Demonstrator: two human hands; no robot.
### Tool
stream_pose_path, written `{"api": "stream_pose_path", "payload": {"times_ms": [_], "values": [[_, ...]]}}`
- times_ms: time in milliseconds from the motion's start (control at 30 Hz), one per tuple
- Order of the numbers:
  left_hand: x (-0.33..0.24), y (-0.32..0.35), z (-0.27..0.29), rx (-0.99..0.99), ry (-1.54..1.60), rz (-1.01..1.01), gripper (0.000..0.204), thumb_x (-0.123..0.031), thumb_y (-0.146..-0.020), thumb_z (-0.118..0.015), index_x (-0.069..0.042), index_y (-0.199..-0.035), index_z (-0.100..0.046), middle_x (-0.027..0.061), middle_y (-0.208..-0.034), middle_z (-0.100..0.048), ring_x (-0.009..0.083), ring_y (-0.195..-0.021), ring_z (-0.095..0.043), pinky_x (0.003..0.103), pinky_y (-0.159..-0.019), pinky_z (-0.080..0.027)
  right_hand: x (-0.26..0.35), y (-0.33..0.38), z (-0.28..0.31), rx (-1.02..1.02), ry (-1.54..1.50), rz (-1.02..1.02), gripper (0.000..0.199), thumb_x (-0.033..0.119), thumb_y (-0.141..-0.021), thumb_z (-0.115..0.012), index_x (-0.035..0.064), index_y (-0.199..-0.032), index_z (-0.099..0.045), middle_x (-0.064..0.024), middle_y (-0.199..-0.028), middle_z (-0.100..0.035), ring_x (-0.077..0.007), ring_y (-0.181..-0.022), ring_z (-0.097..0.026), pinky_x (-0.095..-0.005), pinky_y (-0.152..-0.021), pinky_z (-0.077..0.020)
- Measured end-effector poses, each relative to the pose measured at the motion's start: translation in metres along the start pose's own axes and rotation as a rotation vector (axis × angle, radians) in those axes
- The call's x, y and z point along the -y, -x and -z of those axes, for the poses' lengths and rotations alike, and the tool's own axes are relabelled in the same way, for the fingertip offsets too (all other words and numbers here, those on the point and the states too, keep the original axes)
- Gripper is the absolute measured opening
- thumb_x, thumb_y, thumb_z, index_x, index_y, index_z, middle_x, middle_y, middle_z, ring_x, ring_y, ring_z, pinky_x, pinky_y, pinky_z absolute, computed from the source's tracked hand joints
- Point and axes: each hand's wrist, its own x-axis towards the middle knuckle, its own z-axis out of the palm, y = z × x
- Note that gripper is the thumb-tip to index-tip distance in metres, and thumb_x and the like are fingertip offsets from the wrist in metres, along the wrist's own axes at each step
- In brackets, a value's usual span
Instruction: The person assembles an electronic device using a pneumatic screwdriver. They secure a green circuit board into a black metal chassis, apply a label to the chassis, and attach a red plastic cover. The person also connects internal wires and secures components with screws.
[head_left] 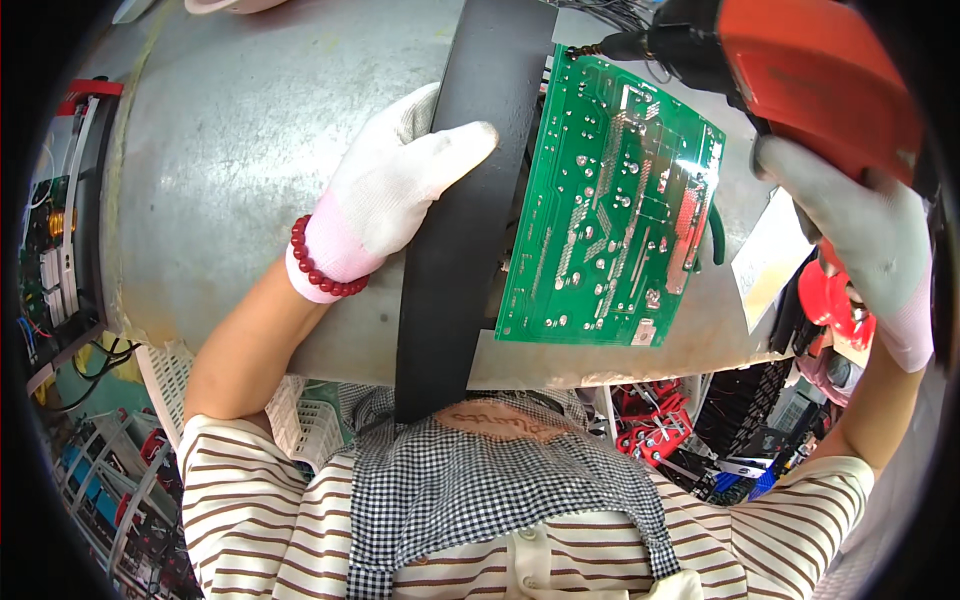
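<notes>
On the grey metal sheet [240, 160] that fills most of the view lie a black flat bar [460, 230] and, just right of it, a green circuit board [610, 205] with its solder side up; the gloved left hand [395, 185] rests flat on the sheet with the thumb pressed on the bar, grasping nothing. The gloved right hand [865, 225] is clenched around an orange power screwdriver [800, 75], whose tip touches the board's upper left corner. Below the sheet's edge stand white plastic crates [300, 415] and red parts [650, 420], and at the far left are wired components [50, 250].
</notes>
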Motion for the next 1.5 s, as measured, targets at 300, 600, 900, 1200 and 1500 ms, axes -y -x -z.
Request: {"api": "stream_pose_path", "payload": {"times_ms": [300, 600, 900, 1200, 1500], "values": [[0.004, 0.0, 0.009, 0.109, 0.114, 0.032, 0.042, -0.02, -0.09, -0.064, 0.003, -0.123, -0.05, 0.0083, -0.098, -0.067, 0.0103, -0.085, -0.064, 0.026, -0.076, -0.052, 0.033, -0.006, -0.009, -0.073, 0.023, -0.187, 0.023, 0.027, -0.076, -0.069, 0.0047, -0.078, -0.062, 0.0015, -0.065, -0.054, -0.0053, -0.051, -0.042, -0.0238, -0.048, -0.0326], [0.013, -0.001, 0.013, 0.098, 0.048, 0.001, 0.044, -0.019, -0.092, -0.063, 0.005, -0.125, -0.048, 0.0082, -0.103, -0.066, 0.0108, -0.088, -0.063, 0.026, -0.077, -0.052, 0.033, -0.004, -0.011, -0.067, 0.008, -0.118, 0.023, 0.024, -0.076, -0.068, 0.0023, -0.079, -0.061, 0.0009, -0.065, -0.054, -0.0065, -0.05, -0.042, -0.0228, -0.048, -0.0337], [0.013, 0.005, 0.009, 0.028, 0.043, -0.049, 0.04, -0.024, -0.092, -0.062, 0.002, -0.122, -0.053, 0.0059, -0.102, -0.066, 0.0113, -0.088, -0.064, 0.025, -0.077, -0.053, 0.004, 0.019, -0.005, 0.002, -0.221, 0.205, 0.028, 0.028, -0.089, -0.058, 0.0018, -0.083, -0.064, 0.0022, -0.056, -0.047, -0.0067, -0.048, -0.044, -0.0233, -0.048, -0.0344], [0.015, 0.033, 0.099, 0.309, 0.595, 0.084, 0.023, -0.005, -0.097, -0.045, 0.007, -0.112, -0.057, 0.0179, -0.11, -0.06, 0.0237, -0.114, -0.057, 0.03, -0.096, -0.048, -0.069, 0.14, -0.098, -0.023, -1.092, -0.131, 0.059, 0.039, -0.088, -0.064, -0.0029, -0.125, -0.046, -0.0183, -0.085, -0.062, -0.0093, -0.045, -0.046, -0.0218, -0.04, -0.0376], [-0.007, 0.134, -0.002, -0.007, -0.016, 0.057, 0.044, -0.034, -0.101, -0.05, 0.006, -0.118, -0.056, 0.0033, -0.073, -0.065, 0.0092, -0.057, -0.059, 0.018, -0.054, -0.046, -0.087, 0.185, -0.157, 0.124, -1.417, -0.075, 0.066, 0.034, -0.082, -0.071, -0.007, -0.128, -0.047, -0.0211, -0.082, -0.063, -0.0127, -0.045, -0.051, -0.0237, -0.04, -0.0407]]}}
